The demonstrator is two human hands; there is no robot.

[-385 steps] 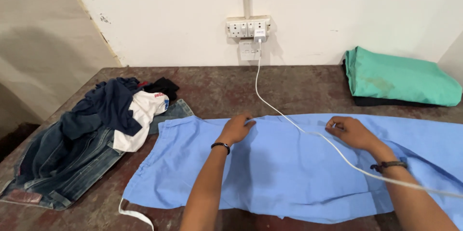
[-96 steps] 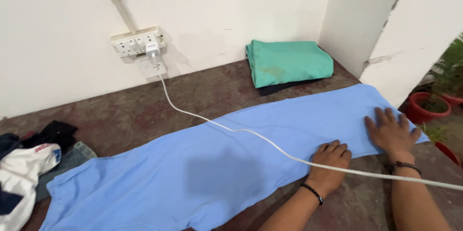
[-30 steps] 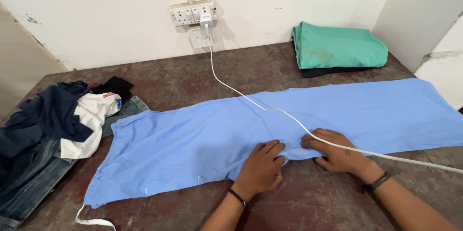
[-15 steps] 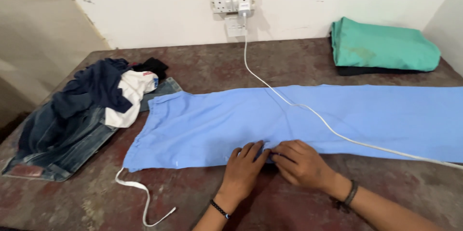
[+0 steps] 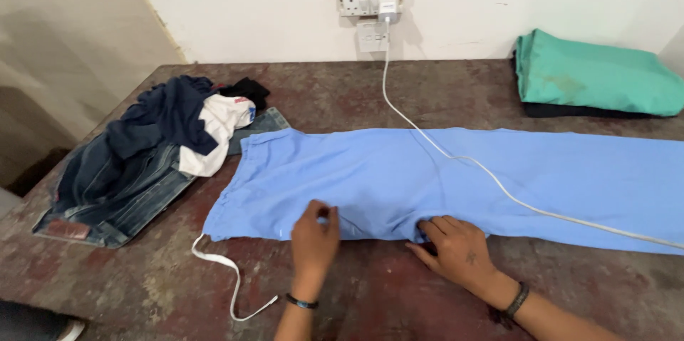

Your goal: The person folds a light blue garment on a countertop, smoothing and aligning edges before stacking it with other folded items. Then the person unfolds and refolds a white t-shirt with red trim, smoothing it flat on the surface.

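Light blue trousers (image 5: pixel 456 173) lie flat across the brown bench (image 5: pixel 399 298), waistband to the left, with a white cable (image 5: pixel 499 188) crossing them. The left hand (image 5: pixel 313 238) pinches the near hem between curled fingers, while the right hand (image 5: pixel 456 248) rests just to its right, fingers spread on the same edge. A heap of jeans and shirts (image 5: pixel 153 152) sits far left; folded green cloth (image 5: pixel 595 74) lies far right.
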